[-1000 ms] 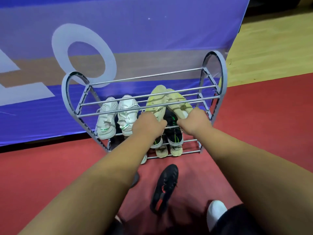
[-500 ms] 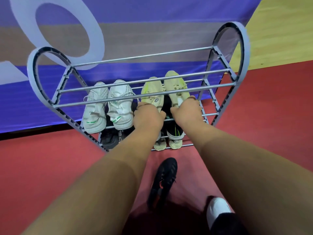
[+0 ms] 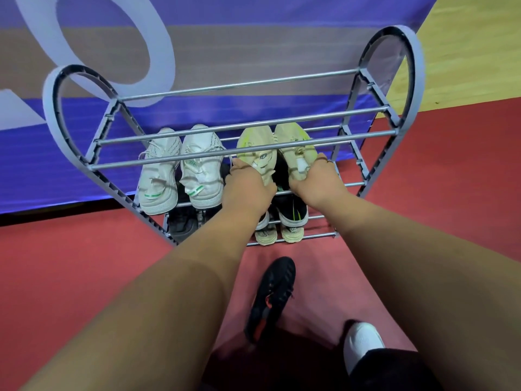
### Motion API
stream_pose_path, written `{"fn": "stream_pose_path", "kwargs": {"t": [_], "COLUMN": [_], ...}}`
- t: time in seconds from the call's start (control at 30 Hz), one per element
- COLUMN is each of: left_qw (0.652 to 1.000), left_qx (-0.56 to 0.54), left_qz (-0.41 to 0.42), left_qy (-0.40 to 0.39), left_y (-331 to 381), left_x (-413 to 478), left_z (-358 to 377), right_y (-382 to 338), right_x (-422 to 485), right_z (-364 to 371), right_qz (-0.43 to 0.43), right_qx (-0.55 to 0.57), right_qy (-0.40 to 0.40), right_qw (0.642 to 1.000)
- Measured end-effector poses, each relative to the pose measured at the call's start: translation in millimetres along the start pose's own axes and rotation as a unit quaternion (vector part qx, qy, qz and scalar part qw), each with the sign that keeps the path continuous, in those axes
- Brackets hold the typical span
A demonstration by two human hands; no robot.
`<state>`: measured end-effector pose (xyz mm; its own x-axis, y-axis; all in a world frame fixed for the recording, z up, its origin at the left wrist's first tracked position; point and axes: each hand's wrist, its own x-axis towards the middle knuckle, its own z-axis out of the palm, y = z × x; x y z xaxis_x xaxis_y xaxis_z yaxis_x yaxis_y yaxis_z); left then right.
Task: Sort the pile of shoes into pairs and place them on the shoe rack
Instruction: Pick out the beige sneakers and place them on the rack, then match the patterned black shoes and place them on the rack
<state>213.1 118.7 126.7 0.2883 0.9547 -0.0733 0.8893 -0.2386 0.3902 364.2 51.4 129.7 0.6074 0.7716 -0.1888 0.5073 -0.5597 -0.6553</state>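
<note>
A grey shoe rack (image 3: 406, 80) with heart-shaped ends and metal rails stands against a banner. On its second shelf a pair of white sneakers (image 3: 180, 167) sits at the left and a pair of pale yellow sneakers (image 3: 277, 148) at the right. My left hand (image 3: 248, 187) grips the heel of the left yellow sneaker. My right hand (image 3: 315, 182) grips the heel of the right one. Below are a black and green pair (image 3: 293, 213), a beige pair (image 3: 279, 235) and a dark shoe (image 3: 183, 224). A single black shoe with orange marks (image 3: 273, 294) lies on the floor.
A purple and white banner (image 3: 197, 114) hangs right behind the rack. Red mat (image 3: 451, 193) covers the floor, with wooden flooring (image 3: 465, 52) at the far right. My white shoe (image 3: 362, 342) and dark trouser leg show at the bottom right.
The view has drawn closer to the rack. The yellow sneakers have slid further back on the shelf and now lie straight side by side, with both hands still on their heels.
</note>
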Motion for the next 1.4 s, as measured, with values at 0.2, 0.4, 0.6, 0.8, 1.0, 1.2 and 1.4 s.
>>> {"fn": "stream_pose_path", "kwargs": {"t": [0.2,0.4,0.6,0.8,1.0,1.2,1.4], "left_qw": [0.999,0.997,0.988,0.974,0.945,0.933,0.897], "left_qx": [0.026,0.045,0.099,0.118,0.114,0.097,0.114], "left_qz": [-0.018,-0.006,0.056,0.069,-0.009,-0.059,-0.072], "left_qy": [-0.041,-0.062,-0.103,-0.18,-0.307,-0.342,-0.421], "left_y": [8.7,2.6,-5.2,-30.0,-84.9,-131.6,-177.7], "left_x": [0.8,-8.5,-51.9,-126.0,-177.6,-216.8,-262.7], "left_z": [2.8,-12.2,-58.7,-103.8,-110.7,-40.1,74.7], "right_y": [-4.3,-9.0,-20.3,-34.2,-52.7,-11.5,91.4], "right_x": [0.2,-10.8,-45.1,-106.2,-182.7,-219.5,-245.9], "right_z": [-3.0,-14.1,-29.9,-47.0,-38.2,34.8,119.4], "right_qz": [0.019,0.024,0.085,0.004,-0.068,-0.071,0.035], "right_qx": [-0.036,-0.114,-0.167,-0.284,-0.327,-0.318,-0.305], "right_qy": [-0.033,-0.047,-0.044,-0.174,-0.284,-0.325,-0.41], "right_qw": [0.999,0.992,0.981,0.943,0.899,0.888,0.859]}}
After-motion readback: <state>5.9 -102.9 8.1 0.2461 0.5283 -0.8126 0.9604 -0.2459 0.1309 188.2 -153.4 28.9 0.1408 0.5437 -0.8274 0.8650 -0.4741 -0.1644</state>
